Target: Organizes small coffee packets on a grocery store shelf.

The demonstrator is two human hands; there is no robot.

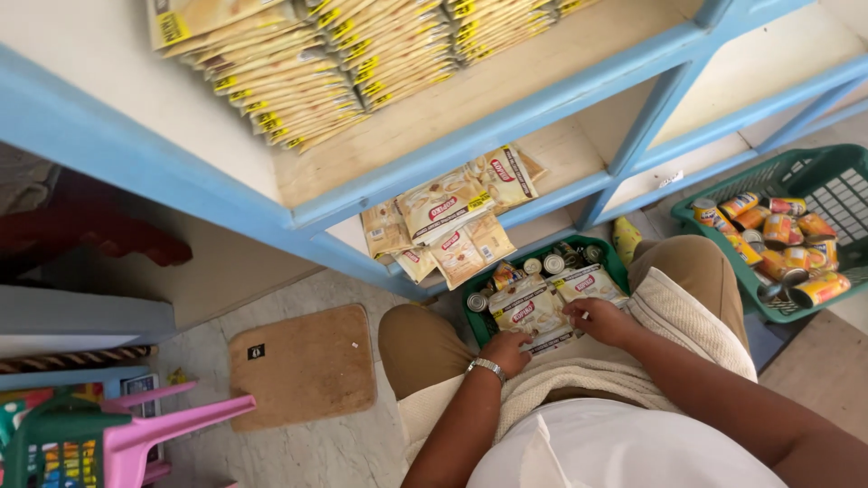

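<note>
- Two hands are down in a green basket (pixel 476 330) that sits between the person's knees, so both can get to it easily.
- The left hand (pixel 506 351), the one with a silver watch (pixel 486 367) on its wrist, has its fingers curled down on the near edge of a pale packet (pixel 527 312). I cannot tell if it pinches the packet or only presses on it.
- The right hand (pixel 601 321) is just beside the left. Its fingers are bent and pinch the near edge of a second packet (pixel 586 283).
- Both packets lie flat on top of the basket, touching the hands, and they hide most of what is under them.
- Just past the fingertips, small round tins (pixel 541 266) stand at the far side of the same basket, tops up.
- Farther past the hands, more packets of the same kind (pixel 448 221) lie in a loose heap on the low blue shelf (pixel 551 194). The shelf above holds neat rows of yellow packets (pixel 307 68), stacked on top of each other so that many fit.
- Well off to the right of the right hand, another green basket (pixel 723 235) is full of orange and yellow cans (pixel 782 239) lying on their sides.
- To the left of the left hand, a brown mat (pixel 303 361) lies on the floor, and a pink plastic chair (pixel 149 429) is farther left.
</note>
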